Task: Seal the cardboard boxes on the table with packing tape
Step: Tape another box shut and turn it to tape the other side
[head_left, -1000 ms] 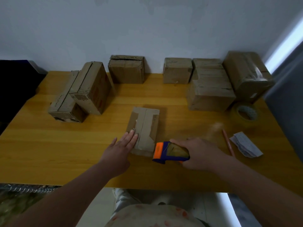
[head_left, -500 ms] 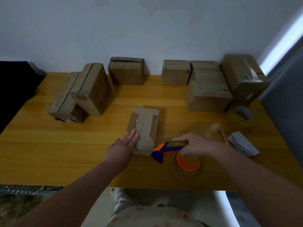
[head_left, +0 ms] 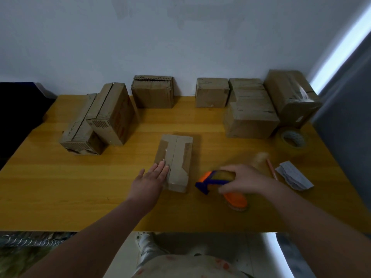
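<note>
A small flat cardboard box (head_left: 177, 157) lies in the middle of the yellow wooden table (head_left: 60, 189), its two top flaps meeting along a centre seam. My left hand (head_left: 149, 182) rests flat on the box's near left corner, fingers straight. To the right of the box my right hand (head_left: 244, 180) grips a blue and orange tape dispenser (head_left: 212, 181), whose blue nose points at the box. The dispenser's orange roll side (head_left: 236, 200) sits low by the table top.
Several cardboard boxes stand along the back: two leaning at the left (head_left: 104, 117), one in the centre (head_left: 152, 93), a cluster at the right (head_left: 251, 115). A spare tape roll (head_left: 294, 140), a pencil (head_left: 272, 169) and a folded paper (head_left: 294, 175) lie at the right.
My right hand has tilted the dispenser so its orange side shows, then shifted it slightly right and away from the box end. My left hand stays on the box.
</note>
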